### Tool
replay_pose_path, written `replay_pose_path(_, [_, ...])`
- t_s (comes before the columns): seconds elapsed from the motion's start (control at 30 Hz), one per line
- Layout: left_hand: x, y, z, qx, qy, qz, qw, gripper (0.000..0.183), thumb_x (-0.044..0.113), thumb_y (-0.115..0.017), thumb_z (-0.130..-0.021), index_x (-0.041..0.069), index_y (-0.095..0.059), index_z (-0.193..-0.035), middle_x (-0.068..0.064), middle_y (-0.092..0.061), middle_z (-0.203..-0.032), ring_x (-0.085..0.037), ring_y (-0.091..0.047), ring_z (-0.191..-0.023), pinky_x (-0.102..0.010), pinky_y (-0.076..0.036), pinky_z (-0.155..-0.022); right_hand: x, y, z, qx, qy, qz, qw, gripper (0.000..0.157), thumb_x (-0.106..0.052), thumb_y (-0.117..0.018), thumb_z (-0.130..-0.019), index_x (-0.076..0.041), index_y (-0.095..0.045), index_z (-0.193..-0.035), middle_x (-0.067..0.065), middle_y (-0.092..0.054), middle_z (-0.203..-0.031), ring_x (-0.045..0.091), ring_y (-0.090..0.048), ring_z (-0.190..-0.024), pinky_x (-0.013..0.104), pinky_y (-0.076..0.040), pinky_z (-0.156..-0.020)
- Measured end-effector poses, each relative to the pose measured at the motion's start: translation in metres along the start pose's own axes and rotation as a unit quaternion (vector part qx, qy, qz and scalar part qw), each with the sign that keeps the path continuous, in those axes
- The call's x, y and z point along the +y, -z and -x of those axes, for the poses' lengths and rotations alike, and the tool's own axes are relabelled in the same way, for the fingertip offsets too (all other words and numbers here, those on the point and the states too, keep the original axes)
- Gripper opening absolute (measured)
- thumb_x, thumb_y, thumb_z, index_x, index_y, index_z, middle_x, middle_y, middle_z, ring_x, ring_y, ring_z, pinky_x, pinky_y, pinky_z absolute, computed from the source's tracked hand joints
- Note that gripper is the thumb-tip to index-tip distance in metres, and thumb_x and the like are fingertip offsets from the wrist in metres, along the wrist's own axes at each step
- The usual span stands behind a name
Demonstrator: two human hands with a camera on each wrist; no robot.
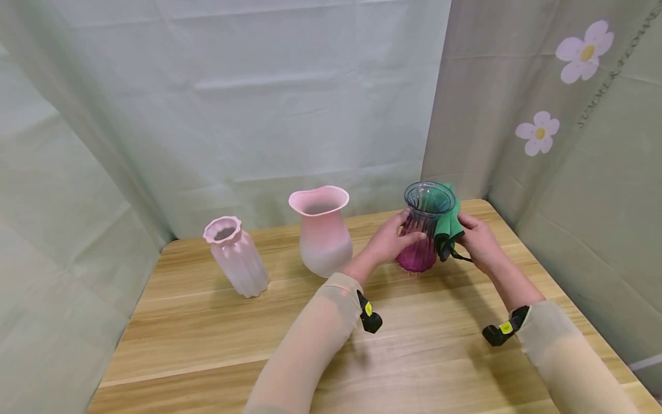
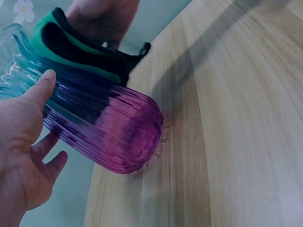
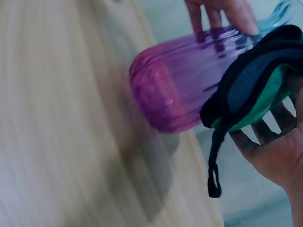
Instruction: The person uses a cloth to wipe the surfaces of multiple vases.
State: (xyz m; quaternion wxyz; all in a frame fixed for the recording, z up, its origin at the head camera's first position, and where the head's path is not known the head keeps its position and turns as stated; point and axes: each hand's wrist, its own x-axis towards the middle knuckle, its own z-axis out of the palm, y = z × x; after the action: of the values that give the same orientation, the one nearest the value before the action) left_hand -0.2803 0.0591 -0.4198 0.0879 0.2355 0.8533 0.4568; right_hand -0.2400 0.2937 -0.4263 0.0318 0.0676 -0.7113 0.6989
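A ribbed glass vase [image 1: 418, 253], blue-green at the rim and magenta at the base, is near the back right of the wooden table. My left hand [image 1: 387, 240] grips its left side, thumb across the front and fingers round behind. Against the vase's right side, my right hand [image 1: 482, 242] holds a folded green cloth [image 1: 449, 229] with black edging and a hanging loop. In the right wrist view the cloth [image 3: 258, 90] covers part of the glass. I cannot tell whether the vase's base [image 2: 142, 137] touches the tabletop.
A pink-to-white vase [image 1: 324, 244] with a wavy flared mouth stands left of my left hand. Farther left is a pale pink fluted vase [image 1: 240, 261]. Light curtains [image 1: 289, 103] enclose the wooden table [image 1: 207, 339] at the back and sides.
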Motion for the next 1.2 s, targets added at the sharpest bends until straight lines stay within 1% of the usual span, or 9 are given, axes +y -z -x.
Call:
replay_pose_path(0.13, [0.001, 0.0, 0.0, 0.003, -0.01, -0.002, 0.9999, 0.081, 0.042, -0.071, -0.097, 0.013, -0.031, -0.162, -0.007, -0.035, -0.163, -0.024, -0.036, -0.147, -0.04, -0.033, -0.118, 0.016, 0.007, 0.005, 0.0, -0.032, 0.103, 0.994, 0.041, -0.025, -0.056, -0.107, -0.004, -0.06, -0.142, -0.001, -0.061, -0.133, -0.004, -0.054, -0.114, 0.014, -0.048, -0.092])
replay_pose_path(0.23, [0.002, 0.001, 0.001, 0.003, -0.012, -0.004, 0.9999, 0.081, 0.042, -0.071, -0.097, 0.012, -0.031, -0.162, -0.007, -0.036, -0.163, -0.024, -0.037, -0.147, -0.038, -0.034, -0.118, 0.032, 0.01, 0.009, -0.007, -0.056, 0.132, 0.99, 0.05, -0.022, -0.053, -0.108, 0.009, -0.048, -0.146, 0.013, -0.054, -0.141, -0.005, -0.05, -0.115, 0.013, -0.046, -0.093])
replay_pose_path(0.3, [0.002, 0.001, 0.001, 0.001, -0.012, -0.005, 0.9999, 0.081, 0.042, -0.071, -0.097, 0.012, -0.031, -0.162, -0.007, -0.035, -0.163, -0.024, -0.036, -0.147, -0.038, -0.033, -0.118, 0.041, 0.011, 0.011, -0.003, -0.064, 0.129, 0.99, 0.048, -0.018, -0.052, -0.108, 0.011, -0.047, -0.146, 0.012, -0.055, -0.139, -0.005, -0.049, -0.113, 0.013, -0.045, -0.093])
replay_pose_path(0.4, [0.002, 0.001, 0.001, 0.002, -0.008, 0.0, 1.0, 0.082, 0.042, -0.07, -0.097, 0.013, -0.03, -0.162, -0.007, -0.035, -0.163, -0.024, -0.036, -0.147, -0.039, -0.033, -0.118, 0.05, 0.011, 0.012, 0.013, -0.059, 0.115, 0.992, 0.041, -0.016, -0.053, -0.107, 0.009, -0.054, -0.14, 0.0, -0.061, -0.126, -0.004, -0.049, -0.11, 0.013, -0.045, -0.091])
replay_pose_path(0.47, [0.002, 0.002, 0.002, 0.003, -0.007, 0.004, 1.0, 0.082, 0.041, -0.07, -0.098, 0.013, -0.029, -0.162, -0.007, -0.035, -0.163, -0.024, -0.036, -0.147, -0.039, -0.033, -0.118, 0.051, 0.01, 0.012, 0.018, -0.056, 0.098, 0.993, 0.034, -0.016, -0.054, -0.107, 0.0, -0.062, -0.136, -0.01, -0.063, -0.118, -0.003, -0.05, -0.108, 0.013, -0.047, -0.087])
replay_pose_path(0.57, [0.001, 0.002, 0.002, 0.004, -0.005, 0.011, 0.9999, 0.082, 0.04, -0.07, -0.098, 0.013, -0.029, -0.162, -0.008, -0.035, -0.163, -0.025, -0.036, -0.147, -0.039, -0.034, -0.118, 0.048, 0.007, 0.012, 0.019, -0.058, 0.047, 0.997, 0.021, -0.018, -0.055, -0.107, -0.02, -0.073, -0.118, -0.015, -0.065, -0.107, 0.0, -0.056, -0.099, 0.017, -0.051, -0.079])
replay_pose_path(0.67, [0.002, 0.002, 0.002, 0.005, -0.005, 0.008, 0.9999, 0.082, 0.04, -0.071, -0.097, 0.012, -0.029, -0.162, -0.008, -0.035, -0.163, -0.025, -0.036, -0.147, -0.039, -0.034, -0.118, 0.045, 0.003, 0.009, 0.016, -0.055, -0.026, 0.998, 0.025, -0.018, -0.054, -0.108, -0.031, -0.075, -0.105, -0.015, -0.066, -0.105, 0.001, -0.06, -0.093, 0.019, -0.054, -0.075])
replay_pose_path(1.0, [0.002, 0.003, 0.002, 0.006, 0.001, -0.001, 1.0, 0.083, 0.042, -0.07, -0.097, 0.013, -0.028, -0.163, -0.007, -0.033, -0.164, -0.025, -0.034, -0.148, -0.041, -0.032, -0.119, 0.002, -0.008, -0.003, -0.005, -0.017, -0.17, 0.985, 0.027, -0.013, -0.053, -0.108, -0.024, -0.077, -0.112, -0.006, -0.067, -0.108, 0.007, -0.061, -0.092, 0.024, -0.056, -0.074])
replay_pose_path(1.2, [0.002, 0.002, 0.002, -0.004, -0.004, -0.012, 0.9999, 0.085, 0.044, -0.069, -0.097, 0.012, -0.026, -0.163, -0.008, -0.031, -0.165, -0.024, -0.031, -0.15, -0.04, -0.029, -0.121, -0.019, -0.007, -0.004, 0.009, -0.025, -0.258, 0.966, 0.022, -0.015, -0.056, -0.106, -0.022, -0.077, -0.106, -0.005, -0.061, -0.079, 0.009, -0.055, -0.081, 0.028, -0.047, -0.073])
